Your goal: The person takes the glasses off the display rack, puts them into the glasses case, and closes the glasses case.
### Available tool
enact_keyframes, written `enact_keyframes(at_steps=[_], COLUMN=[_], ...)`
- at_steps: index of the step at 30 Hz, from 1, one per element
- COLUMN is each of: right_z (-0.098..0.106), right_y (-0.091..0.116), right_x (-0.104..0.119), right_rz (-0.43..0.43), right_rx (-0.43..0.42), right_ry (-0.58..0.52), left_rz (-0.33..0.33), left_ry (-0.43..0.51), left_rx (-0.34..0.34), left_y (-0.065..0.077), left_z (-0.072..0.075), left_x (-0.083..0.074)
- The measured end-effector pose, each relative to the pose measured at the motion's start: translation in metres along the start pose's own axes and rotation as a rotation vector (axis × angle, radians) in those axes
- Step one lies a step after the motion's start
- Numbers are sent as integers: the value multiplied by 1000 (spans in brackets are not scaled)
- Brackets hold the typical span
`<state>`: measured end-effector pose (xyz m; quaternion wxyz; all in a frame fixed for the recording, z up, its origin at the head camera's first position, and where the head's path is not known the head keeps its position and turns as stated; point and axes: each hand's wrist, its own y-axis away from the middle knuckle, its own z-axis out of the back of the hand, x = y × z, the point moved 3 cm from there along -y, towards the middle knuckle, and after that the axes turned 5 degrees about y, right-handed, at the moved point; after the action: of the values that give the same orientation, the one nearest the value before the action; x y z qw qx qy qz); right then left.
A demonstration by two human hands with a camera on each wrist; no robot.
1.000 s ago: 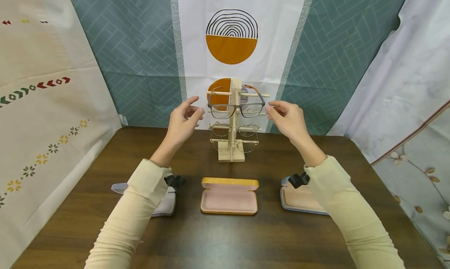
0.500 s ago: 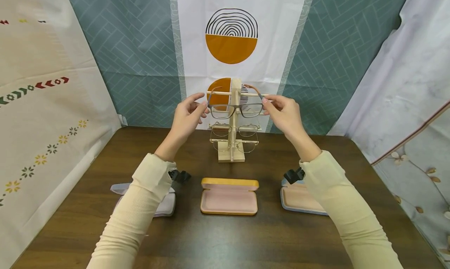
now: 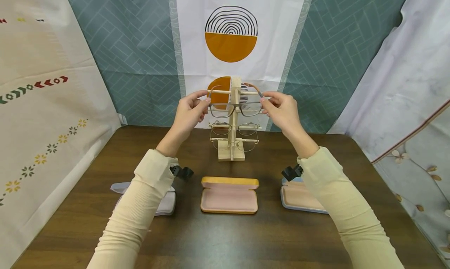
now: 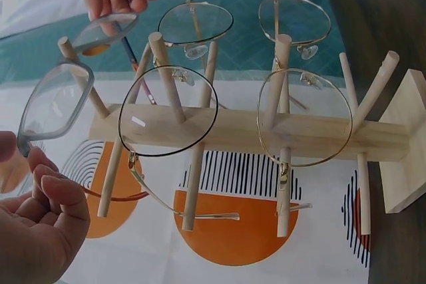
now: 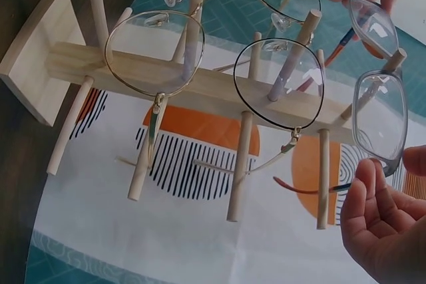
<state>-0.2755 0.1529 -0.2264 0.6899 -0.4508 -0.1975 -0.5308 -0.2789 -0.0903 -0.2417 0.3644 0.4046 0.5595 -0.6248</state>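
Grey-framed eyeglasses (image 3: 250, 109) with reddish-brown temple ends sit at the top of a pale wooden eyeglass stand (image 3: 225, 155). My left hand (image 3: 190, 113) pinches their left front corner, by the hinge. At the opposite corner, my right hand (image 3: 284, 113) pinches the frame between thumb and fingers. Both wrist views show the grey frame (image 4: 56, 101) still at the topmost pegs. Below it, round eyeglasses with a dark rim (image 4: 168, 111) hang on the stand, and gold-rimmed round eyeglasses (image 4: 305, 118) hang lower. Neither hand touches these two pairs.
On the brown table (image 3: 225, 237), a yellow glasses case (image 3: 229, 200) lies open in the middle. A blue case (image 3: 302, 198) lies open to the right, and a pale lilac one (image 3: 166, 204) to the left, each partly behind a sleeve. A patterned curtain (image 3: 140, 66) hangs behind the stand.
Both hands have moved inward from either side of the stand, and their fingers have closed on the corners of the grey eyeglasses. The eyeglasses have hardly moved.
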Motion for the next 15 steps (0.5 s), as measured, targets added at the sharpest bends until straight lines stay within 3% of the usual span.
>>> enact_keyframes(at_steps=[9,15], right_z=[1,3], right_y=[-1,-1], right_x=[1,1], right_rz=[-78,-132], right_rx=[-21,-20], right_ry=[-140,-257], left_rz=[21,26], left_ry=[92,116], left_rx=[16,-12], left_y=[-2,-2], left_z=[-4,-5], left_x=[0,-1])
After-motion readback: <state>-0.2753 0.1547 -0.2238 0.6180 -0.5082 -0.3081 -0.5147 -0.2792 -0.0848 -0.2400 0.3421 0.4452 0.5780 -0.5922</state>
